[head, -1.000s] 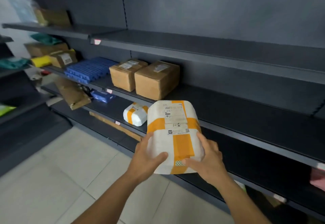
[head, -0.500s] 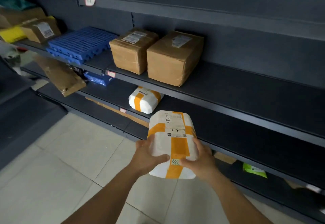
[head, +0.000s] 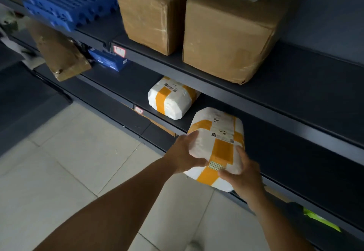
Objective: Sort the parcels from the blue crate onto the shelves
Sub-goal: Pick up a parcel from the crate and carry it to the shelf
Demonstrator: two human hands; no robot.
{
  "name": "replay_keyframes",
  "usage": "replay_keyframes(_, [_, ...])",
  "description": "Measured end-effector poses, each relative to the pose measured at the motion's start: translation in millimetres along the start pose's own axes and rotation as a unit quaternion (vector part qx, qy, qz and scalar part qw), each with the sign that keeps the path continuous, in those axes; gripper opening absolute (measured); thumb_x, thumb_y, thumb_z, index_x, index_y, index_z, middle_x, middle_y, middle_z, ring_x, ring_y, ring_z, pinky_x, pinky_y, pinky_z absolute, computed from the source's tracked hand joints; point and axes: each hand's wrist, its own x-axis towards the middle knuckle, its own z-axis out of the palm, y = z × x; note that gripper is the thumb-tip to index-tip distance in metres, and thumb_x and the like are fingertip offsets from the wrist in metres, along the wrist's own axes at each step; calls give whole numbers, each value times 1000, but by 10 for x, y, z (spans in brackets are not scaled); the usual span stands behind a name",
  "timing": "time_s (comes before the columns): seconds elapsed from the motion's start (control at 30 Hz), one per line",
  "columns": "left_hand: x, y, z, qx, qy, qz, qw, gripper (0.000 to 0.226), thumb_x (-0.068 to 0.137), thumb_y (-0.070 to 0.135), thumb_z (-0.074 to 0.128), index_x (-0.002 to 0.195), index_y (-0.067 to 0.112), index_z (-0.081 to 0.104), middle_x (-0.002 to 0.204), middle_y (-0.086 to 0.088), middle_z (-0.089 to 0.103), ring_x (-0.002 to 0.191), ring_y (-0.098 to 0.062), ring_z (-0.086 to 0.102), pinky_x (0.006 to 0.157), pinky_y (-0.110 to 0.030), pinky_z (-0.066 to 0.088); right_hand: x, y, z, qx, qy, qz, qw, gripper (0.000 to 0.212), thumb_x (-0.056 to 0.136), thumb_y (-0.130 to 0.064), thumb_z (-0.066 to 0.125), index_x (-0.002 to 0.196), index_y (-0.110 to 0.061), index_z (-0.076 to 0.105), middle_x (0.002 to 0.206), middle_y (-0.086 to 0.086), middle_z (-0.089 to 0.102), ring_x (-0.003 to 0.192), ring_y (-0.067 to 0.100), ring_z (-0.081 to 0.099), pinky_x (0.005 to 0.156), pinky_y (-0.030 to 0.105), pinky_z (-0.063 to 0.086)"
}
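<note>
Parcel [head: 216, 148], white with orange tape, held between both hands at the front edge of the middle shelf [head: 295, 164], far end over the shelf lip, near end out over the floor [head: 69, 162]. Left hand [head: 183, 154] clamped on its left side, thumb across the near top face, fingers curled round the flank. Right hand [head: 243, 177] gripping the near right corner, thumb on top by the tape, fingers under and out of sight. Hands apart, parcel filling the gap between them. Label facing up, marked "8-1". Second parcel [head: 171, 99], same wrap, lying on the same shelf just to the left, apart from the held one. On the upper shelf [head: 295, 85], two boxes [head: 230, 34] side by side near the front edge, blue pallet [head: 69, 2] to their left. Brown packet [head: 59, 51] leaning off the left end.
</note>
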Motion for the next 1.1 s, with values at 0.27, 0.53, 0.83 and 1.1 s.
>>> replay_keyframes(0.27, [1138,-138,166,51,1,16,999,96,78,36,77,153,32,16,154,-2,27,137,-23,35,105,-31,33,1018,187,141,-43,56,-13,997,91,73,-41,76,147,-41,22,144,12,23,123,43,38,89,52,51])
replay_keyframes(0.53, [1806,-70,-61,127,66,35,989,80,90,30,65,153,26,16,151,-8,36,135,-26,38,106,-31,32,1818,-52,233,-80,82,-58,992,87,84,-37,70,151,-38,15,147,16,18,127,44,31,98,51,44])
replay_keyframes(0.83, [1928,-54,-77,210,97,52,972,72,96,32,54,154,24,13,153,-7,31,133,-28,42,106,-38,38,1937,-123,284,-105,99,-67,987,85,87,-41,65,151,-38,10,150,15,15,130,41,28,97,47,45])
replay_keyframes(1.1, [1388,-146,110,337,101,73,933,85,94,42,55,154,23,-1,162,-4,-1,148,-26,6,117,-40,17,1329,78,455,-221,101,-96,965,99,85,-51,63,152,-34,-8,159,5,-5,145,31,7,113,49,32])
